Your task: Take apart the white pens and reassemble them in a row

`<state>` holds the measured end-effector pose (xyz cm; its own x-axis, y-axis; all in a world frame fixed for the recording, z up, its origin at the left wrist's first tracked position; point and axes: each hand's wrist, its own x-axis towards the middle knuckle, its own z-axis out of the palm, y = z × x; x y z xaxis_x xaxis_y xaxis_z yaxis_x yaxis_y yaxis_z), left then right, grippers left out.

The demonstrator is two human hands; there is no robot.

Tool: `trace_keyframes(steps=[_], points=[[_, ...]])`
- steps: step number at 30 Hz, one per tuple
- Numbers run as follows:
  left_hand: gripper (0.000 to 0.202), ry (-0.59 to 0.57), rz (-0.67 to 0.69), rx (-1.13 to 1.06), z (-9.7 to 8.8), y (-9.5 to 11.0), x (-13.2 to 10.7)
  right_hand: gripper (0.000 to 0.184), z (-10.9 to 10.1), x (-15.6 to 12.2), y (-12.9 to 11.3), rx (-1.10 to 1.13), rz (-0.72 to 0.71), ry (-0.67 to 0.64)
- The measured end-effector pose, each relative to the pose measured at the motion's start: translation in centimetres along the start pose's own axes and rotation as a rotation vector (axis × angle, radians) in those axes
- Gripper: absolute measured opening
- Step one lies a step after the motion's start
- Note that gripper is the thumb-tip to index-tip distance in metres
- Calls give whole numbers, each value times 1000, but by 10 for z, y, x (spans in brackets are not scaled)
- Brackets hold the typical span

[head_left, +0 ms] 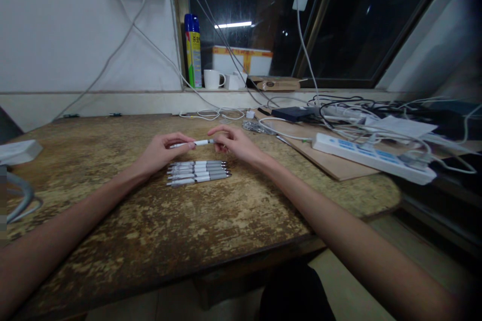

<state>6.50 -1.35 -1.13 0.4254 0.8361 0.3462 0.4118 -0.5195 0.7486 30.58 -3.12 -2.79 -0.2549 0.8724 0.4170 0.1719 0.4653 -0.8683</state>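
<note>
A white pen [203, 142] is held level just above the table, between my two hands. My left hand [165, 149] pinches its left part between thumb and fingers. At the pen's other end is my right hand [234, 144], with thumb and curled fingers closed around the dark-ringed end and the index finger raised. The right tip of the pen is hidden by those fingers. Just below my hands, several white and grey pens [198, 172] lie side by side in a neat row on the worn wooden table [165, 241].
A white power strip [372, 158] lies on a brown board [331, 164] at the right, among tangled cables [350, 110]. A clear plastic bag [258, 127] is beyond my right hand. A spray can [193, 52] and white mug [214, 79] stand on the windowsill.
</note>
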Motion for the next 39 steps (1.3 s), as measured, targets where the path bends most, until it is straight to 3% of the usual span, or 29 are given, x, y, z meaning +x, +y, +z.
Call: trace_keyframes(steps=[4,8,13,17,21,39], points=[[40,-16,13,7,0,0,0,27,-1,0,1,-13,43,-37],[38,-11,16,5,0,0,0,15,-1,-1,-2,-2,-11,2],[37,-7,10,5,1,1,0,22,0,-2,-4,-12,30,-41],[39,-12,14,15,2,0,0,13,0,0,-3,-29,8,-21],[35,-19,13,19,2,1,-1,21,-1,-1,-2,-35,54,-51],[41,-34,15,32,1,0,-1,14,-2,-2,-6,-52,-32,-46]])
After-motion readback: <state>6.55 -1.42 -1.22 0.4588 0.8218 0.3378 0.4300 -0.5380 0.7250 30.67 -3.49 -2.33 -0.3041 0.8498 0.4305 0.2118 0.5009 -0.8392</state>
